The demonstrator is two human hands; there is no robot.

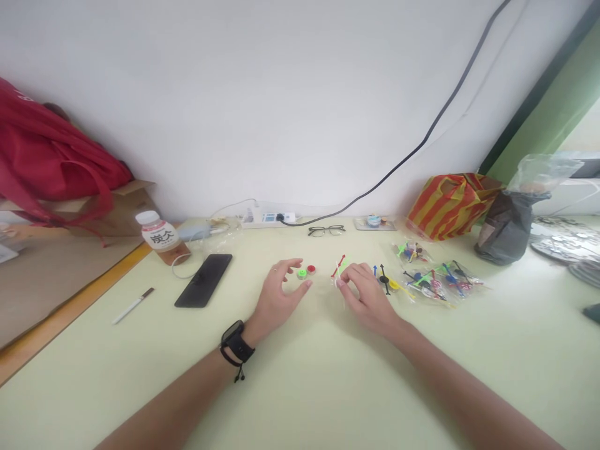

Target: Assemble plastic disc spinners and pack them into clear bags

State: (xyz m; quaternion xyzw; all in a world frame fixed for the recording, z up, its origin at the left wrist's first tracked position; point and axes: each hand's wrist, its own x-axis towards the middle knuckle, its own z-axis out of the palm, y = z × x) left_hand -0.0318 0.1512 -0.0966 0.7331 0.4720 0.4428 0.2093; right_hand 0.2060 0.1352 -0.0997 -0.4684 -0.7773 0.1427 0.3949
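Note:
My left hand [276, 294], with a black watch on its wrist, rests on the pale green table [300, 375] with fingers apart, right beside a small green disc [302, 273] and a red disc [311, 269]. My right hand [365, 294] has its fingers curled onto a small clear packet with red and green sticks [339, 267] poking out. Just right of that hand lie loose blue, black and yellow toy pieces [385, 280].
Clear bags of colourful toy pieces [434, 278] lie to the right. A black phone [204, 280], a white pen [132, 305], a drink bottle [162, 239], glasses [327, 230], a power strip [268, 218], a striped bag [447, 203] and a grey bag [509, 228] stand around.

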